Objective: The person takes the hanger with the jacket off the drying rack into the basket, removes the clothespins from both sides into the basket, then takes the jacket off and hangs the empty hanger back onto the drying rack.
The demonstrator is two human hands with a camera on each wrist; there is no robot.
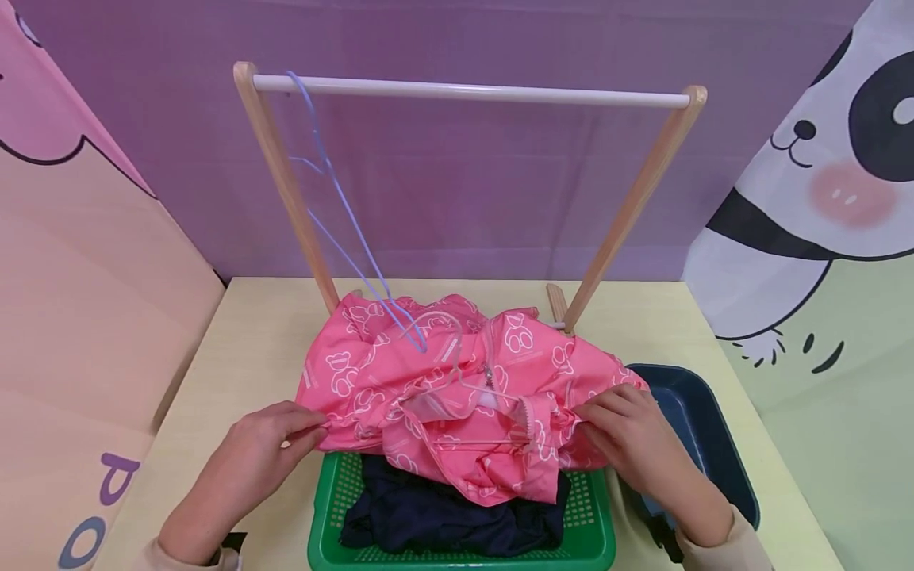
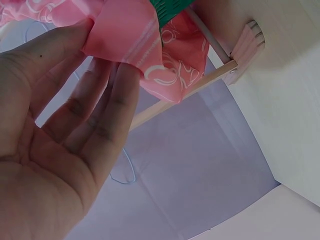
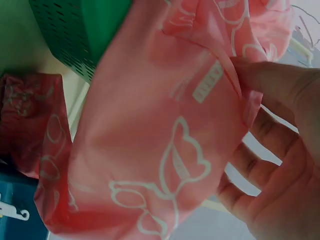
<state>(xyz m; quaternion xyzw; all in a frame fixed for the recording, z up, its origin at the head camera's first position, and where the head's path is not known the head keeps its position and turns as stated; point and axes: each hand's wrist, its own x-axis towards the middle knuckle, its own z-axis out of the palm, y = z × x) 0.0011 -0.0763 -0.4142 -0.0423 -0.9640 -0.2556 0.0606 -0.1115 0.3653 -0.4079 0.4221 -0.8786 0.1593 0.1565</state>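
Note:
A pink jacket (image 1: 350,373) with white bear outlines is spread over the back of a green basket (image 1: 317,515), its collar and zip facing the front. At the jacket's left side my left hand (image 1: 267,444) pinches the fabric between thumb and fingers, as the left wrist view also shows. My right hand (image 1: 635,432) pinches the jacket's right side; in the right wrist view thumb and fingers hold a fold of the cloth (image 3: 150,140). A pale hanger (image 1: 457,373) lies at the jacket's neck, partly hidden inside it. Dark navy cloth (image 1: 450,515) lies in the basket.
A wooden rack with a white rod (image 1: 471,90) stands behind the jacket. One blue hanger (image 1: 336,182) hangs at the rod's left end, its lower end overlapping the jacket in the head view. A dark blue tray (image 1: 714,444) sits at the right, partly behind my right arm.

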